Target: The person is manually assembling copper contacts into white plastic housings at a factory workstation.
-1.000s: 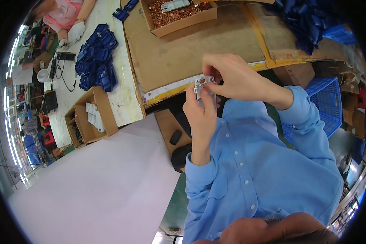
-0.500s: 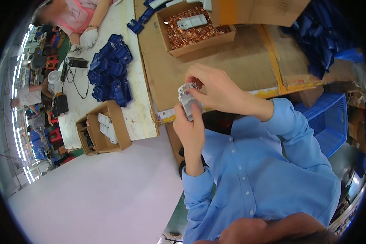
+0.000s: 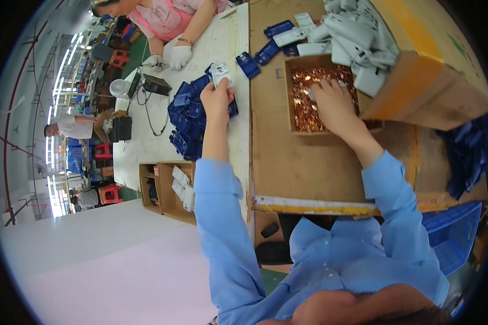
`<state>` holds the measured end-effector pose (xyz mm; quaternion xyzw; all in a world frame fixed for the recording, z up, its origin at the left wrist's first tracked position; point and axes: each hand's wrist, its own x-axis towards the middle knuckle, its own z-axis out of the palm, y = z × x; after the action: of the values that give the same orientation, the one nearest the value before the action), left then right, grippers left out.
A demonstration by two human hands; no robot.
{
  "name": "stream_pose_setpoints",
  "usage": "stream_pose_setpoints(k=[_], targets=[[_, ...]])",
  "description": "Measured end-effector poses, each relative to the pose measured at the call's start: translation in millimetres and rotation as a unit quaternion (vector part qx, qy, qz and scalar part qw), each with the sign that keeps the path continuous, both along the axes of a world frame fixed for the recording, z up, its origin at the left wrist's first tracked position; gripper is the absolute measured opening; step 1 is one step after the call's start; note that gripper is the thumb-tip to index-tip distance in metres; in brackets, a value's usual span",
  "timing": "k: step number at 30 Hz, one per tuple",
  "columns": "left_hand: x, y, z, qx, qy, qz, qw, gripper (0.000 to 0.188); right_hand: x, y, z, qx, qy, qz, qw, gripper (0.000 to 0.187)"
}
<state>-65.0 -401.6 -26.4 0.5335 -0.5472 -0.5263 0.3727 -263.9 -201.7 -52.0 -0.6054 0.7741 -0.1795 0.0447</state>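
My left hand [image 3: 216, 102] pinches a white plastic casing [image 3: 221, 74] between thumb and fingers. It holds the casing up over the pile of blue plastic casings [image 3: 186, 114] on the white table. My right hand [image 3: 333, 105] reaches into a shallow cardboard box of small copper-coloured metal pieces [image 3: 307, 116]. Its fingers bend down into the pieces, and the hand hides what lies under them. Pale bits show beside the fingers, too small to name.
Many white casings [image 3: 358, 38] lie heaped behind the copper box, beside a large taped carton [image 3: 439, 81]. A divided cardboard box [image 3: 171, 208] with white parts stands at left. Across the table is a person in white gloves [image 3: 180, 56]. A blue crate [image 3: 453, 238] sits at right.
My hands were together on the white casing near the table edge. Now the left has carried it away to the blue pile, and the right has moved into the copper box. The view has shifted.
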Motion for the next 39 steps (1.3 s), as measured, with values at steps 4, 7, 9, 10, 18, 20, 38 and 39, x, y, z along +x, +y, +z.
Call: stream_pose_setpoints(k=[4,7,9,10,18,20,38,39], targets=[[-36,-85,-32,0.0,-0.015,0.052,0.999,0.016,2,-4,-1,-0.017,0.019,0.001,1.0,0.014],[-47,-119,-48,-0.071,0.038,0.088,0.993,0.045,6,-9,2,-0.058,-0.024,0.011,0.998,0.015],[-45,-126,-51,-0.178,-0.019,0.092,0.979,0.064,8,-12,5,-0.078,-0.035,0.018,0.996,0.015],[-50,-116,-47,-0.234,-0.08,0.071,0.966,0.065,6,-11,4,-0.094,-0.055,0.022,0.994,0.015],[-10,105,-1,-0.282,0.026,-0.152,0.947,0.062,24,12,56,-0.192,-0.225,0.062,0.953,0.018],[17,159,1,-0.281,-0.014,-0.176,0.943,0.069,48,25,63,-0.181,-0.317,0.123,0.923,0.02],[147,436,-124,-0.143,-0.022,0.188,0.972,0.029,14,-33,3,0.117,0.0,0.067,0.991,0.025],[160,445,-131,-0.106,-0.052,0.204,0.972,0.028,15,-33,-3,0.102,0.01,0.073,0.992,0.024]])
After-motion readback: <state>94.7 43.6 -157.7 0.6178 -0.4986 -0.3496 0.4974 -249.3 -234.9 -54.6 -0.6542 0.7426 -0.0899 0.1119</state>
